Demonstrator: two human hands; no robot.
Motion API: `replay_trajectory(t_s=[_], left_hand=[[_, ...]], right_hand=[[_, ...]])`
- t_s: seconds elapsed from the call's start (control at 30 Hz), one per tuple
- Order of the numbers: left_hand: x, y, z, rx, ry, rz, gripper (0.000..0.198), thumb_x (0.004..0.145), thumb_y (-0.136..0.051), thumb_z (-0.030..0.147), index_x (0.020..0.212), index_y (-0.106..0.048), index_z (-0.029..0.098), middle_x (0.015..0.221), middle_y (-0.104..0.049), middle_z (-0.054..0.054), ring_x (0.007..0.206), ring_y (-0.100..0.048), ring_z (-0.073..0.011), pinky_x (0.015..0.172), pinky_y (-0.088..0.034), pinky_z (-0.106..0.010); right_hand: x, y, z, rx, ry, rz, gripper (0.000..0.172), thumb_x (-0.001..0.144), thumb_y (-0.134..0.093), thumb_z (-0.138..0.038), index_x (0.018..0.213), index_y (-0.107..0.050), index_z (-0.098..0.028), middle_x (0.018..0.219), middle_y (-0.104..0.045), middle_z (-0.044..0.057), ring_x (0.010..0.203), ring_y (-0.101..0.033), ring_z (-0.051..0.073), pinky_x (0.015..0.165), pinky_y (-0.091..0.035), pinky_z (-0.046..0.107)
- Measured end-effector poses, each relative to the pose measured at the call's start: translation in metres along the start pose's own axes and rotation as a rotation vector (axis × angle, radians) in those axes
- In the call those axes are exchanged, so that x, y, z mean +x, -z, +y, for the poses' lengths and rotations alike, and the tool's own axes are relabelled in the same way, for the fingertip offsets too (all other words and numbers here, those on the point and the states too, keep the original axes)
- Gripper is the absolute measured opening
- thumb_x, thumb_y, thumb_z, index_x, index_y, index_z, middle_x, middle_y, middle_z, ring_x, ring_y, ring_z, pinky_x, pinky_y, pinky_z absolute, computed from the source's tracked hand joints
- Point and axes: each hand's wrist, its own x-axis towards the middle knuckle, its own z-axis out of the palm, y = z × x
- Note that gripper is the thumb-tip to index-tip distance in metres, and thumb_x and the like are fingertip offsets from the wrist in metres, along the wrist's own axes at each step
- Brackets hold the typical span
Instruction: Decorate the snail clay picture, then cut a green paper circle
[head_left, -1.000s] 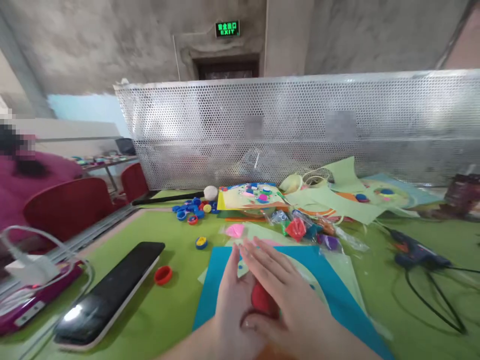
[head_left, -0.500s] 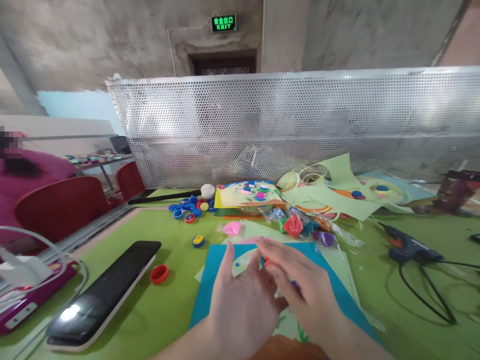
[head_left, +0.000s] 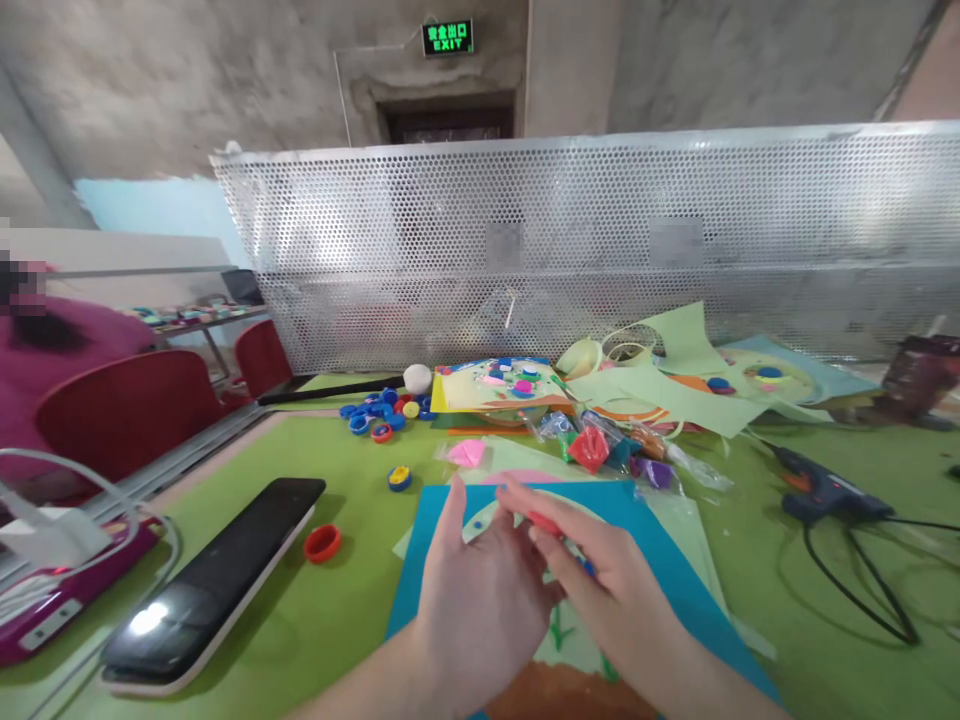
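Observation:
Over a blue sheet point(head_left: 439, 515) with a pale picture of green stems and a brown base, my two hands meet. Its palm turned up and thumb stretched out, my left hand point(head_left: 484, 595) is open, with its fingertips partly hidden behind the other hand. My right hand point(head_left: 607, 570) lies across those fingers and pinches a small lump of red modelling clay point(head_left: 544, 523) between thumb and fingers. Beyond the sheet are a pink clay packet point(head_left: 469, 453) and a red clay packet point(head_left: 589, 448) among several bagged colours.
To the left lie a phone point(head_left: 217, 580), a red bottle cap point(head_left: 322, 543) and a purple power strip point(head_left: 75, 600). Several blue caps point(head_left: 382, 408) cluster farther back. A glue gun point(head_left: 832, 485) with its cable rests at right. A perforated metal screen point(head_left: 585, 220) bounds the table's back.
My right hand has shifted slightly left against my left fingers, and the red clay shows more clearly between its fingers. The view has moved slightly.

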Motion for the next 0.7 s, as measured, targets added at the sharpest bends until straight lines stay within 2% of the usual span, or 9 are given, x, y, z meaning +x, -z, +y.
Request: replay_trajectory(t_s=[0.07,0.1,0.17,0.23,0.33,0.47,0.53,0.63,0.7], left_hand=[[0.0,0.0,0.0,-0.012,-0.021,0.02,0.059,0.084,-0.023,0.063,0.088,-0.06,0.017,0.069,-0.062,-0.005,0.065,-0.059,-0.0176,0.073,-0.042,-0.031],[0.0,-0.001,0.002,-0.023,-0.022,0.065,0.057,0.083,-0.026,0.063,0.092,-0.059,0.017,0.07,-0.062,-0.004,0.064,-0.059,-0.0176,0.07,-0.042,-0.03],[-0.001,-0.001,0.006,-0.06,-0.04,0.183,0.055,0.083,-0.031,0.062,0.105,-0.054,0.017,0.08,-0.065,-0.006,0.071,-0.062,-0.0194,0.07,-0.042,-0.031],[-0.002,-0.002,0.01,-0.101,-0.086,0.261,0.054,0.084,-0.034,0.06,0.117,-0.047,0.019,0.096,-0.065,-0.008,0.084,-0.062,-0.0211,0.076,-0.042,-0.032],[-0.001,-0.001,0.012,-0.072,-0.111,0.267,0.052,0.083,-0.035,0.059,0.115,-0.049,0.02,0.096,-0.065,-0.007,0.083,-0.062,-0.0212,0.074,-0.042,-0.033],[0.003,0.001,0.01,0.002,-0.089,0.165,0.051,0.082,-0.033,0.062,0.085,-0.06,0.02,0.068,-0.062,-0.003,0.065,-0.059,-0.0174,0.067,-0.042,-0.029],[0.003,0.0,0.01,0.001,-0.117,0.133,0.05,0.082,-0.032,0.061,0.089,-0.061,0.022,0.069,-0.063,-0.002,0.071,-0.06,-0.0176,0.072,-0.042,-0.029],[0.002,-0.001,0.011,-0.013,-0.133,0.206,0.052,0.083,-0.034,0.06,0.108,-0.056,0.022,0.082,-0.065,-0.002,0.094,-0.059,-0.0202,0.085,-0.04,-0.032],[0.002,-0.001,0.011,0.016,-0.133,0.259,0.052,0.083,-0.035,0.059,0.114,-0.053,0.021,0.096,-0.064,-0.004,0.109,-0.053,-0.0216,0.092,-0.037,-0.033]], right_hand=[[-0.002,0.001,0.001,-0.045,0.022,0.014,0.043,0.093,-0.034,-0.023,0.136,-0.037,-0.026,0.133,-0.051,0.002,0.122,-0.047,0.018,0.098,-0.044,0.034],[-0.004,0.0,0.0,-0.11,0.102,-0.022,0.047,0.092,-0.036,-0.024,0.139,-0.031,-0.023,0.138,-0.044,0.003,0.126,-0.04,0.02,0.101,-0.04,0.037],[-0.006,-0.003,-0.001,-0.285,0.301,-0.171,0.057,0.089,-0.042,-0.027,0.142,-0.024,-0.015,0.145,-0.031,0.007,0.133,-0.026,0.025,0.107,-0.029,0.044],[-0.006,-0.006,-0.002,-0.42,0.406,-0.305,0.064,0.087,-0.047,-0.029,0.142,-0.022,-0.009,0.147,-0.023,0.009,0.135,-0.017,0.027,0.109,-0.021,0.048],[-0.005,-0.008,-0.003,-0.358,0.322,-0.341,0.06,0.089,-0.044,-0.026,0.142,-0.022,-0.011,0.147,-0.023,0.008,0.135,-0.019,0.024,0.109,-0.022,0.046],[-0.005,-0.003,0.0,0.073,0.027,-0.13,0.048,0.095,-0.034,-0.031,0.141,-0.025,-0.027,0.14,-0.041,0.004,0.127,-0.038,0.018,0.103,-0.036,0.039],[-0.007,-0.002,0.0,0.144,-0.046,-0.048,0.047,0.096,-0.028,-0.033,0.143,-0.02,-0.028,0.142,-0.038,0.004,0.129,-0.035,0.019,0.103,-0.036,0.041],[-0.009,-0.003,-0.001,-0.011,0.165,-0.21,0.059,0.092,-0.038,-0.04,0.144,-0.015,-0.023,0.147,-0.024,0.006,0.135,-0.019,0.026,0.108,-0.019,0.051],[-0.008,-0.002,-0.003,-0.052,0.258,-0.341,0.066,0.088,-0.045,-0.043,0.143,-0.017,-0.02,0.148,-0.021,0.007,0.136,-0.015,0.027,0.109,-0.014,0.05]])
